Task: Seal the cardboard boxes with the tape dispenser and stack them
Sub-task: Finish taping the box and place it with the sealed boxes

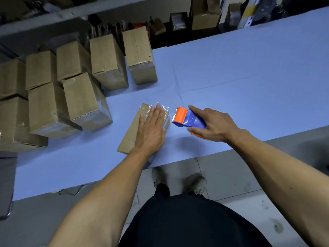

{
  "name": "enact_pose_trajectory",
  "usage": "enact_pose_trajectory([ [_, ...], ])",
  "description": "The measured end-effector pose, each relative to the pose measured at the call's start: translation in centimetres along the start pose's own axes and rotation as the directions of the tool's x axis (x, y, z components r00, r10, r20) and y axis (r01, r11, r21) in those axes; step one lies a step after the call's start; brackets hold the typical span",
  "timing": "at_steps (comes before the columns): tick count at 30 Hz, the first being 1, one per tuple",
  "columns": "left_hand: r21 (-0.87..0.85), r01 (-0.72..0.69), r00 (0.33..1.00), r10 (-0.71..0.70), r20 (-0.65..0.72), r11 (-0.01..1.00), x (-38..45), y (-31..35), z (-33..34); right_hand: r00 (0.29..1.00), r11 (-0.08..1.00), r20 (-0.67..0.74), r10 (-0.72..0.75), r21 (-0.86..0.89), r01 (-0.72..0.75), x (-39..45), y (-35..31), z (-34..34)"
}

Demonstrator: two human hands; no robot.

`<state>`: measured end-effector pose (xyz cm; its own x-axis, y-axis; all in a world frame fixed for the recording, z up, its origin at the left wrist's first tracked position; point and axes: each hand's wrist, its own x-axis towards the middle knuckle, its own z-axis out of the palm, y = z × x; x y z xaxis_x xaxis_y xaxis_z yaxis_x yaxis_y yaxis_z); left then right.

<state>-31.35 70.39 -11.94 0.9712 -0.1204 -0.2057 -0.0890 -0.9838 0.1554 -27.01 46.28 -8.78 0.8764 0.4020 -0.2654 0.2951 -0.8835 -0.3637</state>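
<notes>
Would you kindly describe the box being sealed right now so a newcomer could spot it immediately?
Start at the blue table, whose left side is crowded with cardboard boxes. Nearer the front edge, one box lies alone. Only this one has a left hand pressed flat on it, with the tape dispenser beside it.

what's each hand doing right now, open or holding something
Left hand: open, pressed flat on the cardboard box.
Right hand: gripping the tape dispenser.
</notes>
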Motion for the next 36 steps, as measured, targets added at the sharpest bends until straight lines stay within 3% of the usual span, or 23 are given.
enact_pose_trajectory([
  [10,0.002,0.036,0.999,-0.036,-0.012,0.999,0.0,0.5,0.4,0.999,0.964,0.01,0.049,-0.263,-0.044,2.7,-5.4,-2.0],
  [17,0.053,0.081,0.997,-0.08,-0.014,0.995,0.3,1.4,0.3,0.987,0.927,-0.09,0.131,-0.342,-0.154,3.2,-8.4,-1.9],
  [21,0.047,0.072,0.997,-0.071,-0.025,0.996,-0.1,2.3,0.6,0.986,0.921,0.005,0.165,-0.358,-0.152,3.3,-9.1,-0.3],
  [26,-0.222,0.08,0.996,-0.088,-0.028,0.972,-0.1,1.6,-0.3,0.959,0.928,-0.031,0.281,-0.247,-0.28,4.1,-6.5,0.7],
  [29,-0.421,0.018,0.974,-0.111,-0.197,0.907,-0.2,0.9,-1.0,0.947,0.938,-0.022,0.319,-0.132,-0.32,5.0,-5.8,1.6],
  [32,-0.49,0.05,0.923,-0.228,-0.311,0.871,0.7,-1.2,-1.4,0.947,0.945,0.033,0.32,-0.086,-0.316,5.6,-6.0,3.2],
  [36,-0.559,0.134,0.914,-0.319,-0.249,0.818,1.8,-3.8,-2.7,0.952,0.958,0.108,0.286,-0.044,-0.283,5.7,-6.0,5.8],
])
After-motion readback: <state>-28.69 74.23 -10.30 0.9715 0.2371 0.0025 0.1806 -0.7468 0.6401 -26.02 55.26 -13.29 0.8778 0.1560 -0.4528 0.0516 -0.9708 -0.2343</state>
